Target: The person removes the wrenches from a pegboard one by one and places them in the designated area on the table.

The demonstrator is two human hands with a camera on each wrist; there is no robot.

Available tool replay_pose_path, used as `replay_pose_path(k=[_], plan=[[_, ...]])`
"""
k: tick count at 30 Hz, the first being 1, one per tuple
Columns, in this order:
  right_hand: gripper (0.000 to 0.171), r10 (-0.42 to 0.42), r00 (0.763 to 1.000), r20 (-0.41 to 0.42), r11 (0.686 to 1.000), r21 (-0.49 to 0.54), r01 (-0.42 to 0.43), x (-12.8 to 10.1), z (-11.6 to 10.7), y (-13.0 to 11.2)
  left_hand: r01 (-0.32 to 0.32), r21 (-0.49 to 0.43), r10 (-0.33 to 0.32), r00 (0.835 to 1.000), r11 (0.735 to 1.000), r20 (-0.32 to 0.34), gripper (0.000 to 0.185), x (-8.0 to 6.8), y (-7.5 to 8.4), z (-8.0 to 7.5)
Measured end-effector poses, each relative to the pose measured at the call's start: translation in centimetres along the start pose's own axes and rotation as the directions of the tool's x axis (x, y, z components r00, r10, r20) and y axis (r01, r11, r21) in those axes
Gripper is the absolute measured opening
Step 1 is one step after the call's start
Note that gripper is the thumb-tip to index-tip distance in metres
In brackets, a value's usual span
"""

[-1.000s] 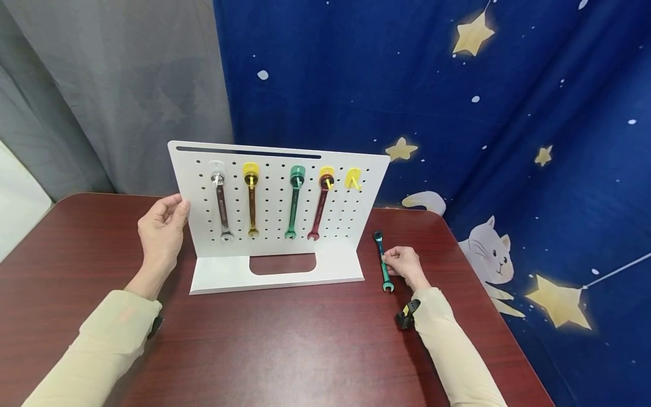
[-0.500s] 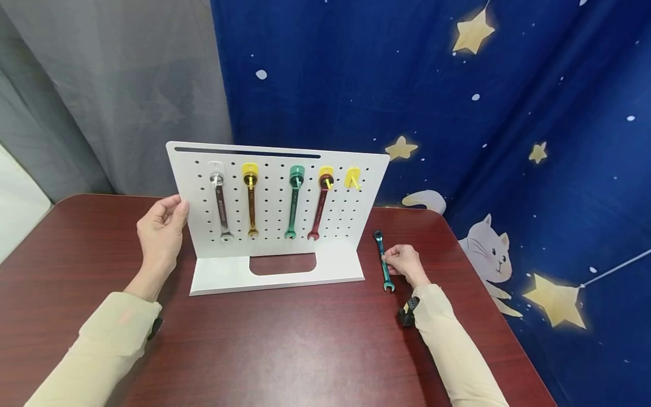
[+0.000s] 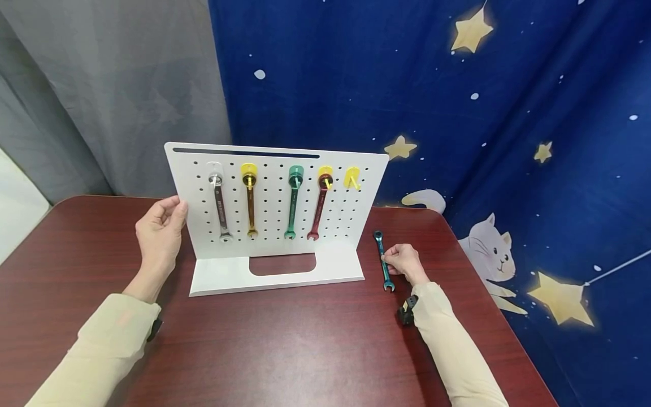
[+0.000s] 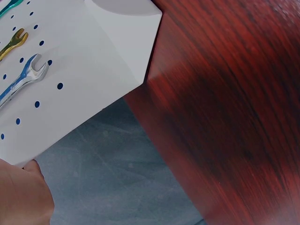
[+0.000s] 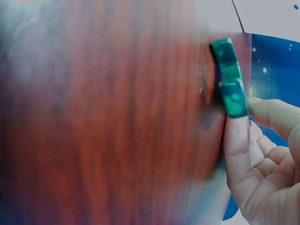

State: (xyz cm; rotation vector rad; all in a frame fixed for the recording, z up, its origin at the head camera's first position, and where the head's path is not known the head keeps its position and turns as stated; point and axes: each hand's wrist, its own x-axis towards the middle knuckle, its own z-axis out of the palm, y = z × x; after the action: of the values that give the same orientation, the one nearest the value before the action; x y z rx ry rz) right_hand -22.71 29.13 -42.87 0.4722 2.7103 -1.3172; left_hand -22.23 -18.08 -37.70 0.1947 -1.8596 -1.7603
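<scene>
My right hand (image 3: 404, 261) pinches a blue-green combination wrench (image 3: 387, 277) by its shaft, right of the white pegboard (image 3: 274, 220). The wrench's open end points toward me. In the right wrist view the wrench (image 5: 230, 70) shows end-on between thumb and finger; whether it touches the table cannot be told. My left hand (image 3: 159, 234) holds the board's left edge between thumb and fingers. Four-colour hanging is plain on the board: a silver wrench (image 3: 220, 212), a gold wrench (image 3: 251, 209), a green wrench (image 3: 293, 210) and a red wrench (image 3: 319, 212). A yellow hook (image 3: 351, 177) at the right carries nothing.
The board's base (image 3: 221, 275) has a cutout and stands on a dark red wooden table (image 3: 285, 350). Behind hang a grey curtain (image 3: 127, 85) and a blue curtain (image 3: 346, 73) with stars. The table's right edge lies beyond my right hand.
Both hands stay nearly where they were, still on the wrench and the board's edge. The view and the board's upper left corner have shifted very slightly left.
</scene>
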Motion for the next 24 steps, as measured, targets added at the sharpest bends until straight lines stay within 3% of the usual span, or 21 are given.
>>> replay_pose_path(k=[24], plan=[[0.011, -0.011, 1.000, -0.026, 0.999, -0.037, 0.010, 0.04, 0.22, -0.38, -0.002, 0.007, 0.002, 1.000, 1.000, 0.004, 0.012, 0.26, -0.59, -0.02]])
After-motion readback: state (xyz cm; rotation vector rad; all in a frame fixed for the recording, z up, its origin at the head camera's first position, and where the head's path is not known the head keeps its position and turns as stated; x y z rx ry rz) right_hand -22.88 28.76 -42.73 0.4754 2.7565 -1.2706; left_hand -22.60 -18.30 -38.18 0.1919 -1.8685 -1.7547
